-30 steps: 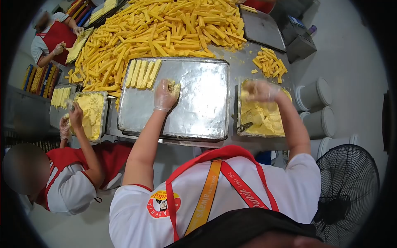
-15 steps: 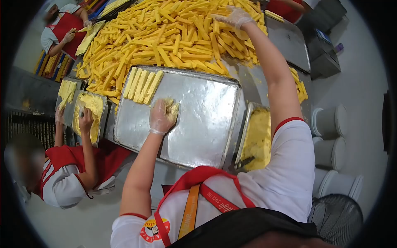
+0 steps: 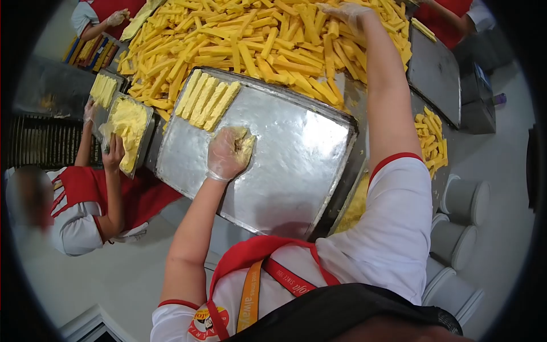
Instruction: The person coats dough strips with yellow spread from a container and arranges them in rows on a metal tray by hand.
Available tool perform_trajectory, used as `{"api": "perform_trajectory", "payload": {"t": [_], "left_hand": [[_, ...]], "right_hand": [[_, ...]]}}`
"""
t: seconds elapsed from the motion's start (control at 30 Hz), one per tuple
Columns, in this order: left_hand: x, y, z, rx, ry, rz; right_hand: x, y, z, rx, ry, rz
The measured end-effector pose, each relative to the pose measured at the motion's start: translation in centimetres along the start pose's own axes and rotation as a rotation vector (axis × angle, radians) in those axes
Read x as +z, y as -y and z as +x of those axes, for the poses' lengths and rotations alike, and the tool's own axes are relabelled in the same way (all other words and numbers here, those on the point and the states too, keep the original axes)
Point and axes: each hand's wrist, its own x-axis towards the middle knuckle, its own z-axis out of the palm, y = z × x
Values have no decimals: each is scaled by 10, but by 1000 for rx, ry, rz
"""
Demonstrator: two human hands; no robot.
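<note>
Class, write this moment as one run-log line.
left hand: curled around pale spread, over tray | right hand: at pile of yellow sticks | pale sticks: side by side on tray

The light is bright and quite even. The metal tray point(image 3: 273, 171) carries a white glare toward its right side and a dim shadow near its lower edge. The wide, round view has black corners.

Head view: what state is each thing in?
Tray: mostly bare
Yellow sticks: heaped loosely, uncoated
Small pile: loose, uncoated
Coated sticks: side by side on tray
Cream: partly hidden
Left hand: partly curled, smeared; grip unclear
Right hand: open, stretched over yellow sticks
</note>
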Motion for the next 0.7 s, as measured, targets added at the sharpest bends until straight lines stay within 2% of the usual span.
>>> {"api": "perform_trajectory", "payload": {"t": [0.07, 0.13, 0.2, 0.27, 0.33, 0.37, 0.47, 0.5, 0.6, 0.7], "left_hand": [[3, 3, -3, -1, 3, 11], [4, 5, -3, 13, 1, -3], [4, 6, -4, 64, -11, -3], [5, 6, -6, 31, -2, -20], [5, 9, -7, 38, 0, -4], [5, 10, -7, 68, -22, -17], [7, 12, -8, 82, -37, -21], [7, 11, -8, 88, -38, -23], [2, 7, -6, 125, -37, 16], [2, 6, -7, 56, -28, -52]], "right_hand": [[4, -17, -7, -220, 64, -307], [9, -23, -21, -293, 119, -369], [14, -11, -41, -190, 142, -245], [13, 7, -67, -56, 137, -180], [31, 7, -73, 142, 20, 135], [29, 3, -75, 167, 104, 58], [47, -10, -92, -39, 49, -6], [45, -8, -103, -108, 130, 33], [30, 26, -144, 17, 237, -159], [16, 45, -167, 27, 315, -206]]}}
